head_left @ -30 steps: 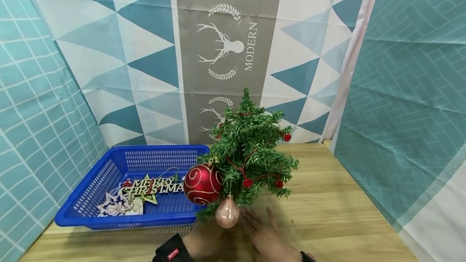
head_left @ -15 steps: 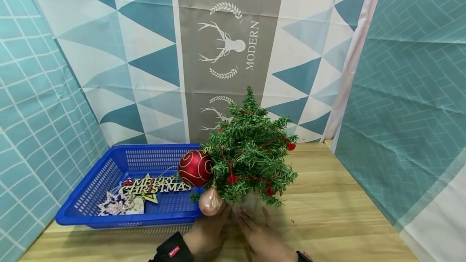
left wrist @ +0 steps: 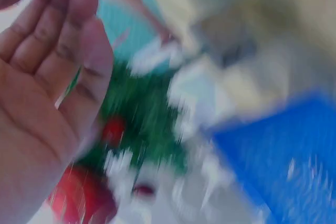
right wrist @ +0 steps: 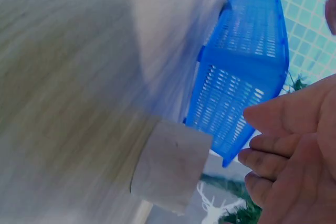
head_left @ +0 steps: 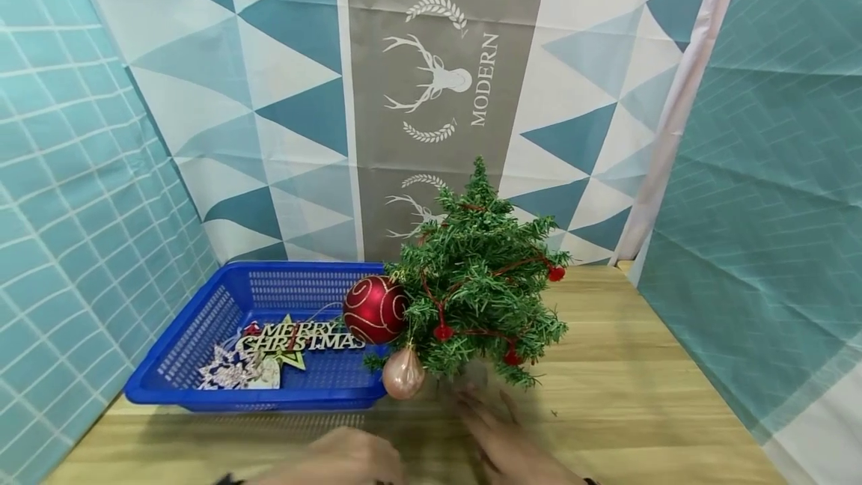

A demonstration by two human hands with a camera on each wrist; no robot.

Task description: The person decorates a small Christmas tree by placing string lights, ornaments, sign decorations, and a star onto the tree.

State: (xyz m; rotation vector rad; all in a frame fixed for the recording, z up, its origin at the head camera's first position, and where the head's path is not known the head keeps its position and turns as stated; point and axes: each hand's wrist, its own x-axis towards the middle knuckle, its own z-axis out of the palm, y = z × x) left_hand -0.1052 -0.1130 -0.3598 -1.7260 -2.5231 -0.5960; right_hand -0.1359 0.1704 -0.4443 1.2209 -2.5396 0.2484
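A small artificial Christmas tree (head_left: 481, 283) stands on the table, hung with a red bauble with gold swirls (head_left: 374, 310), a pale pink drop-shaped ornament (head_left: 403, 373) and a red garland with small red balls (head_left: 556, 273). Its pale base (right wrist: 170, 166) shows clearly in the right wrist view. My right hand (head_left: 501, 436) is beside that base with fingers extended; contact cannot be made out. Nearer the front edge, my left hand (head_left: 343, 459) is blurred and away from the tree. In the left wrist view it has loosely straight fingers and holds nothing.
Left of the tree sits a blue basket (head_left: 249, 398). Inside lie a "Merry Christmas" sign (head_left: 303, 339), a glittery snowflake (head_left: 229, 369) and other ornaments. Patterned curtains (head_left: 289, 96) close off the back and both sides of the wooden table (head_left: 640, 395).
The tree turned a little between the two earlier frames, its front ornaments shifting left. My left hand has since left the base and come back toward me. The head view has shifted slightly.
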